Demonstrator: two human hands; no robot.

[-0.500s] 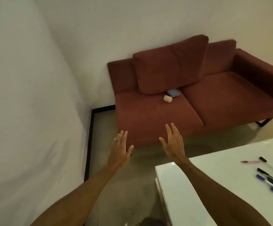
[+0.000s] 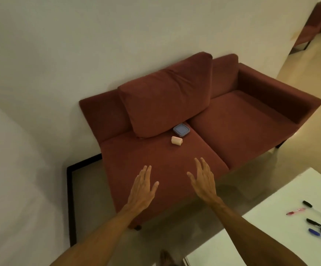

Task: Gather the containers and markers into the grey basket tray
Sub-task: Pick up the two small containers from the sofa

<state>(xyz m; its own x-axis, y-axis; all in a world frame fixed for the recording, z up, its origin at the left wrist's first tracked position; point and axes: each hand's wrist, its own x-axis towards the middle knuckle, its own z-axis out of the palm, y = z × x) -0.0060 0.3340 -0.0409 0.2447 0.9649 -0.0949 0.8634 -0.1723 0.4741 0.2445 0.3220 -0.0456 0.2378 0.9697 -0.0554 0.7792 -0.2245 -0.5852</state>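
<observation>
Dark red sofa [image 2: 155,162] against a pale wall fills my head view. On its left seat, by the back cushion, sit a flat blue-lidded container [image 2: 181,130] and, just beside it, a small cream container [image 2: 177,140]. Both look light and rigid, so I'd pinch their sides. My left hand [image 2: 143,187] and right hand [image 2: 203,181] hover spread and empty over the sofa's front. Markers [image 2: 313,222] lie on the worktop right of the sofa. No writing is legible.

containers [image 2: 181,130] on sofa [image 2: 155,169], below cushion [image 2: 165,104] | markers [image 2: 317,225] on table [image 2: 251,237], right of sofa
</observation>
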